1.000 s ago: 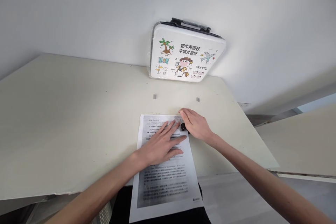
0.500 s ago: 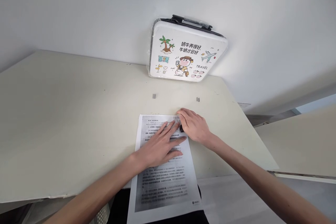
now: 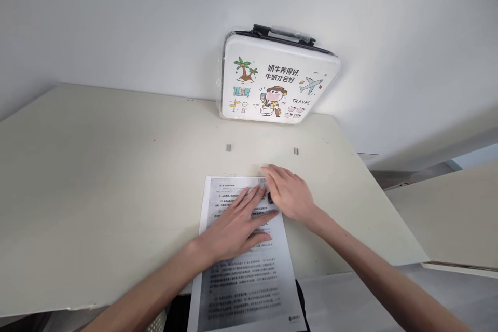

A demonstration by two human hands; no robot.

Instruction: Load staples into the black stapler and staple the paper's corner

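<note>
A printed paper sheet (image 3: 241, 290) lies on the table, its lower end hanging past the front edge. My left hand (image 3: 239, 225) rests flat on the upper part of the sheet, fingers spread, holding nothing. At the sheet's upper right corner, my right hand (image 3: 290, 192) is closed around what looks like a small black stapler (image 3: 270, 197). Only a dark bit of it shows beside the fingers; the rest is hidden under the hand. Beyond the sheet lie a small grey block (image 3: 229, 148), like a strip of staples, and two thin grey strips (image 3: 296, 151).
A white case (image 3: 280, 80) with cartoon prints and a black handle stands at the back of the pale table (image 3: 116, 181), leaning on the wall (image 3: 136, 21). Another pale surface (image 3: 459, 218) is at the right. Small marks dot the tabletop.
The view has tilted slightly, so everything sits a little lower. My hands keep nearly the same places on the sheet.
</note>
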